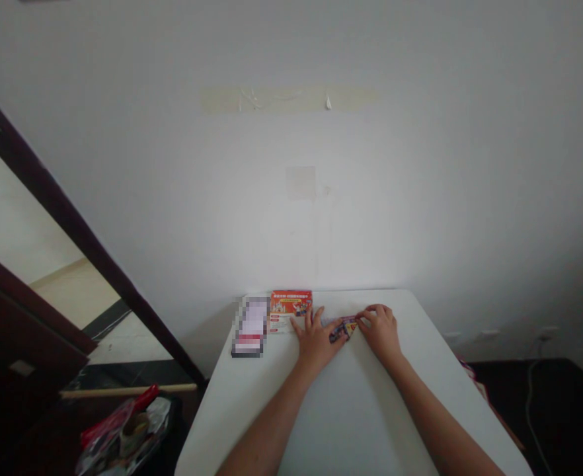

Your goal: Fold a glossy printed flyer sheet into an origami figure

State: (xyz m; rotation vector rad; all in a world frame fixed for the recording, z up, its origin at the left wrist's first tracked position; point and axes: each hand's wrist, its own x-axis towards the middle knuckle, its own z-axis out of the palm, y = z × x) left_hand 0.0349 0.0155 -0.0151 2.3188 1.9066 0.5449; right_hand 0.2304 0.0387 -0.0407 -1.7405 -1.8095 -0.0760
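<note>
A small piece of colourful printed paper (349,330), seemingly folded, lies on the white table between my hands. My left hand (315,345) is spread flat; its thumb side rests on the left part of that paper. The other fingertips of this hand reach the lower edge of a red and white printed card (286,305) near the wall. At the paper's upper right end, my right hand (381,330) pinches the edge between thumb and fingers. Part of the paper is hidden under the fingers.
A phone (252,325), blurred by pixels, lies left of the card on the white table (351,423). The wall (172,198) stands right behind the table. On the floor at left is a bin (133,436) with rubbish; a cable (530,396) hangs at right.
</note>
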